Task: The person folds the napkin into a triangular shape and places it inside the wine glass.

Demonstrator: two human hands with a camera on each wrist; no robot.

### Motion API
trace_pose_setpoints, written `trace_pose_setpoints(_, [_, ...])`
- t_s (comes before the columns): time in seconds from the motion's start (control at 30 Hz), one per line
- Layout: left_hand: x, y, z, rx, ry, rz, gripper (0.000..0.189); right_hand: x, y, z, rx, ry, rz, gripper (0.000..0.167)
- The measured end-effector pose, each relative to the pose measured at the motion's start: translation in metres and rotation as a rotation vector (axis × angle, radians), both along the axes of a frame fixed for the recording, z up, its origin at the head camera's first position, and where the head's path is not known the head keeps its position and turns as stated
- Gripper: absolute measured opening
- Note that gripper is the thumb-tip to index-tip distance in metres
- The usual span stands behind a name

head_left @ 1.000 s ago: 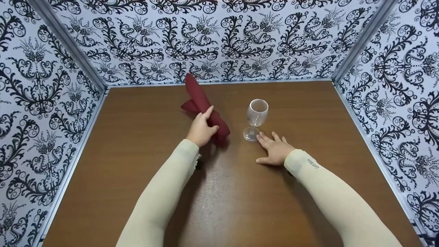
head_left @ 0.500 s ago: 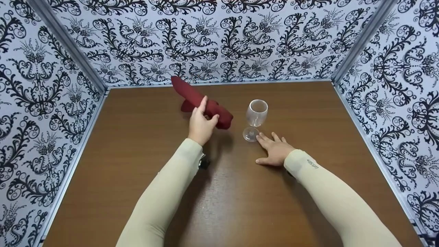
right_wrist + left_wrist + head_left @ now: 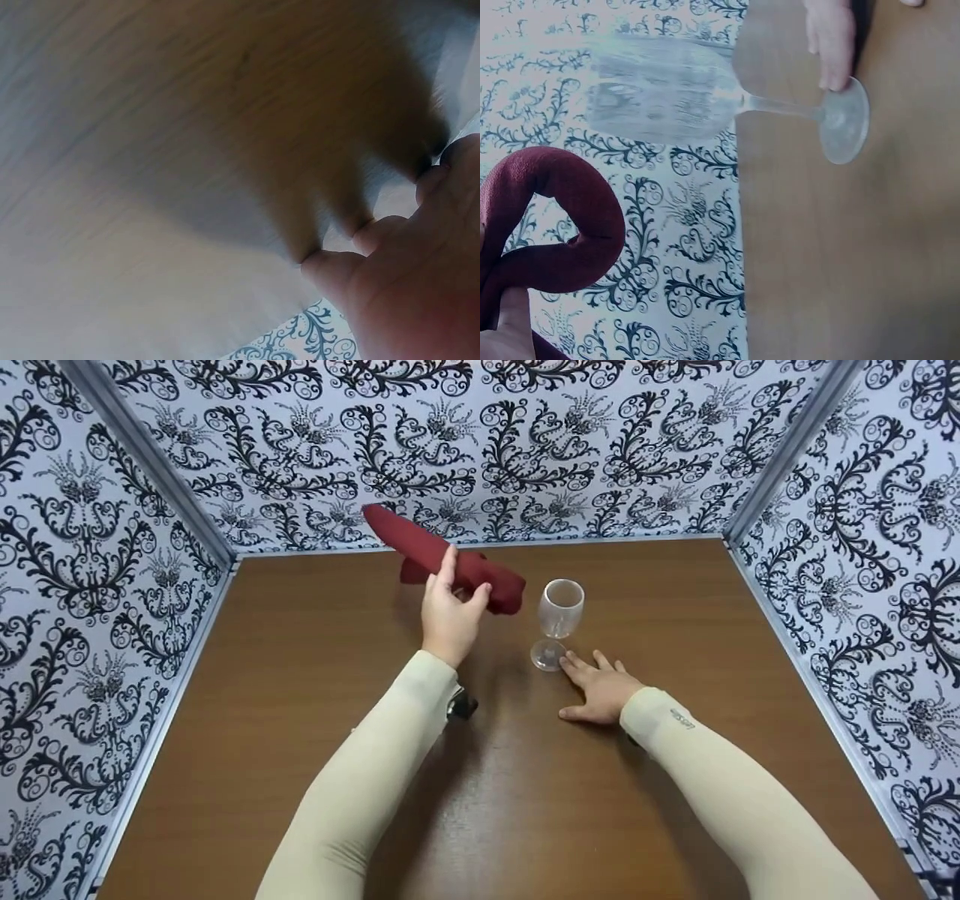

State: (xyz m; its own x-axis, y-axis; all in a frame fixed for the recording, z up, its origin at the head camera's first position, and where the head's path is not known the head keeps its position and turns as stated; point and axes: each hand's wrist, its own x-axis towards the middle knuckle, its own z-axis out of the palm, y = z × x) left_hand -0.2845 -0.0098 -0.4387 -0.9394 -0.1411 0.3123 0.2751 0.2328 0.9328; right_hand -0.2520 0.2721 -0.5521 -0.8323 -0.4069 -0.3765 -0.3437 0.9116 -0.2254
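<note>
A folded dark red cloth napkin is held in my left hand, raised above the table with its long pointed end toward the back left. Seen from the left wrist, the napkin bends into a rounded loop with a hole through it. To its right a clear wine glass stands upright. My right hand lies flat with fingers spread, its fingertips on the edge of the glass's round base. In the right wrist view the fingers reach down to the table.
The brown wooden table is bounded at the back and both sides by walls covered in black-and-white scroll pattern. Metal posts stand in the corners.
My left hand has lifted the napkin and moved forward and a little right, and the napkin has turned so its near end points at the glass. The right hand and glass stay put.
</note>
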Motion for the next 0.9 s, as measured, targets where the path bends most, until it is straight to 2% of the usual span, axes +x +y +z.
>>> trace_pose_setpoints(0.37, [-0.003,0.026,0.018,0.08,0.033,-0.026,0.079,-0.002,0.001,-0.007,-0.007,0.01,-0.006,0.106])
trace_pose_setpoints(0.6, [-0.001,0.046,0.028,0.052,0.064,-0.059,0.08,0.003,-0.003,0.005,-0.011,-0.009,-0.016,0.104])
trace_pose_setpoints(0.73, [-0.001,0.057,0.029,0.02,0.075,-0.073,0.079,0.004,-0.004,0.007,0.005,-0.005,-0.017,0.104])
trace_pose_setpoints(0.9, [-0.001,0.065,0.026,-0.008,0.054,-0.087,0.078,0.002,-0.003,0.003,0.008,0.003,-0.014,0.104])
